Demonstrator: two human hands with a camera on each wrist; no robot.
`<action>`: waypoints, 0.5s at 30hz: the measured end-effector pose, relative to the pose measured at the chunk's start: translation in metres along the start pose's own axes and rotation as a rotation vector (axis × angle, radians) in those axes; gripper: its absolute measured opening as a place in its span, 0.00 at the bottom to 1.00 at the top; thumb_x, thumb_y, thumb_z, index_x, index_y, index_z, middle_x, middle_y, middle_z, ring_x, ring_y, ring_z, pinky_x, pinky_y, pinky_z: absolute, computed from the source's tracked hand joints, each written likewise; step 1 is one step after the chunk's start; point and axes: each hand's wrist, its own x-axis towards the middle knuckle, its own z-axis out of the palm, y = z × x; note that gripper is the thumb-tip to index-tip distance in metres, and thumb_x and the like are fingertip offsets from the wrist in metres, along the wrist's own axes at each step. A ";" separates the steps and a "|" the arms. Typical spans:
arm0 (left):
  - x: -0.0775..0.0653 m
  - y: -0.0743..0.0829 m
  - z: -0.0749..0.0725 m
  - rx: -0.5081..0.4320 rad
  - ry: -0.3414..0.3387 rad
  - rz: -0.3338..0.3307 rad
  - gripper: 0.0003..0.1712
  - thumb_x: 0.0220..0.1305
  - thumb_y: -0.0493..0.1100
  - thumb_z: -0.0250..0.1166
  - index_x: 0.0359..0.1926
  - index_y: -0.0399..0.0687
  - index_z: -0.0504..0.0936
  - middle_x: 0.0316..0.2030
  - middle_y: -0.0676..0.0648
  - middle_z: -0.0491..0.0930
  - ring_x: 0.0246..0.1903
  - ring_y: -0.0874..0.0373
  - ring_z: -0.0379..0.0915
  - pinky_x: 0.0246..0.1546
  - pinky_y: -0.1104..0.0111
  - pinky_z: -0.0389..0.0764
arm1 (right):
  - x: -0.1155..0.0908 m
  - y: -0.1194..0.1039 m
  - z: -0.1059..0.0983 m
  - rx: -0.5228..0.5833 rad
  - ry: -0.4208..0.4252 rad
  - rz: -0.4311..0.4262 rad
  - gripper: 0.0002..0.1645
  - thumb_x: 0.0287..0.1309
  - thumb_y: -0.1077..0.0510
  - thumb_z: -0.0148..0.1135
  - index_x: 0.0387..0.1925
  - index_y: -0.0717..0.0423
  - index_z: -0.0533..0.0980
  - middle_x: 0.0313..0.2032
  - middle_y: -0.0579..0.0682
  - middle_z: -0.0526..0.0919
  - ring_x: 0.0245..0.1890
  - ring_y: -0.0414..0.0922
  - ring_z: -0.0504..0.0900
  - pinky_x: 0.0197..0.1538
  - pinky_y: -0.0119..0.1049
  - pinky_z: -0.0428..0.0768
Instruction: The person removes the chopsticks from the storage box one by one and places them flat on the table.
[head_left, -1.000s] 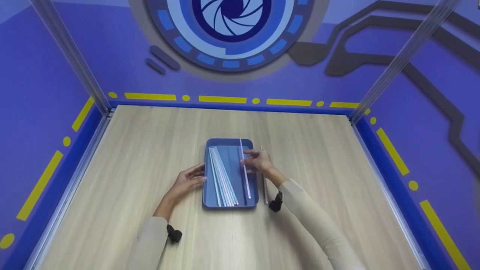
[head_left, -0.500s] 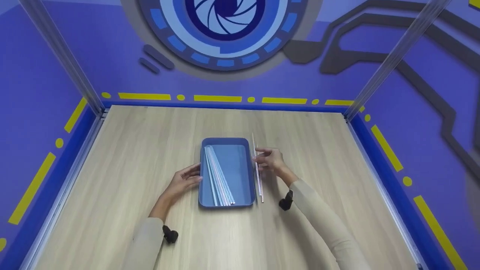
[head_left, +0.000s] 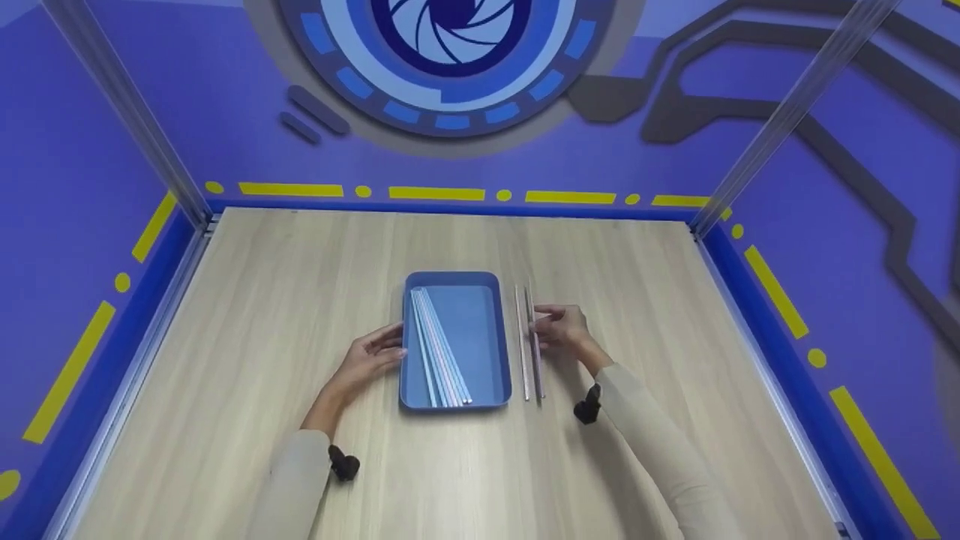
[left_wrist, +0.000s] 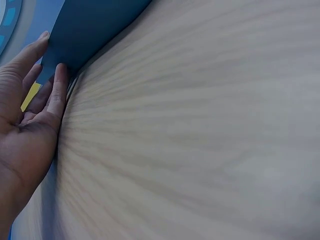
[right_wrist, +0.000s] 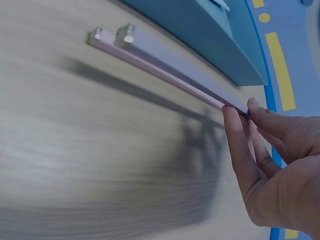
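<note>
A blue-grey rectangular tray (head_left: pixel 484 337) lies on the table with several pale blue and pink sticks (head_left: pixel 441 345) fanned along its left half. My left hand (head_left: pixel 364 364) is at the tray's left side, fingertips (left_wrist: pixel 60 72) against its outer wall. Right of the tray, my right hand (head_left: pixel 566 328) pinches a thin lavender stick (right_wrist: pixel 175 64) with a shiny silver end between thumb and fingertips. Its shadow falls on the table below. Another stick, pink with a silver end (right_wrist: pixel 150 68), lies on the table between the tray and the held one, roughly parallel to both.
The pale wooden table (head_left: pixel 450 480) is bounded by blue-purple panels (head_left: pixel 187 135) at the back and sides. Metal posts (head_left: pixel 795 112) stand at its far corners. A small black wrist camera (head_left: pixel 343 463) is worn on each arm.
My right hand has carried the lavender stick from over the tray's right part out to the right, past the stick on the table. My left hand has stayed at the tray's left side.
</note>
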 end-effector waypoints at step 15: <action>0.003 -0.001 0.004 -0.038 0.015 0.011 0.38 0.66 0.30 0.66 0.75 0.36 0.64 0.68 0.27 0.69 0.68 0.39 0.69 0.60 0.72 0.84 | 0.003 0.018 0.002 -0.075 0.021 0.012 0.26 0.61 0.69 0.69 0.61 0.65 0.78 0.38 0.61 0.91 0.30 0.44 0.90 0.30 0.36 0.91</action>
